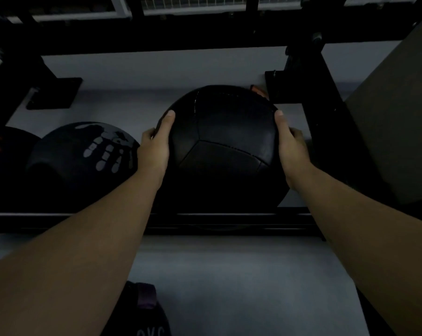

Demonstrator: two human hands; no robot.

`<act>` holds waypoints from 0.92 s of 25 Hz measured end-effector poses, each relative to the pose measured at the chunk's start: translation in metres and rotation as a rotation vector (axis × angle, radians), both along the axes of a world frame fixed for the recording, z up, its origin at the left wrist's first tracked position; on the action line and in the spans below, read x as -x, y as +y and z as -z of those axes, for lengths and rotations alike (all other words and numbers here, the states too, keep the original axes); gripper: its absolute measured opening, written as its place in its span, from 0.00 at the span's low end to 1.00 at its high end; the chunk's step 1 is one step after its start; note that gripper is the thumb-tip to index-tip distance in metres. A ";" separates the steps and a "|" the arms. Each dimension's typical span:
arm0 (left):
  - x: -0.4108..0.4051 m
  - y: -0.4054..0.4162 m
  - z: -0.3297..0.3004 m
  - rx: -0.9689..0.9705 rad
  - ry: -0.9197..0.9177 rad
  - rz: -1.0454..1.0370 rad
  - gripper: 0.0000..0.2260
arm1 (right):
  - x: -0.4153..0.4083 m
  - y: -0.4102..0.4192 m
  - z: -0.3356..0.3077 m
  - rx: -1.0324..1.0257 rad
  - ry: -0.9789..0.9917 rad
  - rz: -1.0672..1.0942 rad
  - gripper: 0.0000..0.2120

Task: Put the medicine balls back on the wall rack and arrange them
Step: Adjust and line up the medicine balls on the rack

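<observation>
Head | hands (154, 151) (292, 151) grip black ball (223, 146) | rack (229, 220): handprint ball (84, 156)

A medicine ball (222, 144) sits between the rack's front rail (229, 218) and the wall (156, 69) behind it, toward the right end of the rack, just left of the right upright bracket (309, 93). The left hand (154, 151) presses its left side and the right hand (292, 151) its right side. A second ball (84, 156) lies just beside it on the left, behind the same rail, with a third ball (1, 161) further left at the frame edge. An upper shelf (156, 35) runs above them. Another ball (147, 316) lies on the floor (241, 287) below, in front of the rack.
</observation>
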State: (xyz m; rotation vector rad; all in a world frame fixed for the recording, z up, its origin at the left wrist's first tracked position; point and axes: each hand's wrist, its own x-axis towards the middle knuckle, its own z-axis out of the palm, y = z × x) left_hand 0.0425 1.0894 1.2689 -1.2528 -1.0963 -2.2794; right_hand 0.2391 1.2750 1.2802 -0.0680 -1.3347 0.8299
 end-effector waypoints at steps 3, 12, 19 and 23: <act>-0.008 -0.007 0.009 -0.004 0.027 0.040 0.56 | -0.015 -0.020 0.016 -0.058 0.007 -0.046 0.44; -0.038 -0.074 -0.001 -0.008 0.010 0.331 0.57 | -0.068 -0.055 0.027 -0.109 0.104 -0.167 0.54; -0.085 -0.118 0.041 -0.048 0.128 0.303 0.37 | -0.102 -0.108 0.067 -0.222 0.169 -0.086 0.46; -0.083 -0.139 0.059 -0.019 0.109 0.349 0.43 | -0.132 -0.149 0.096 -0.178 0.183 -0.051 0.45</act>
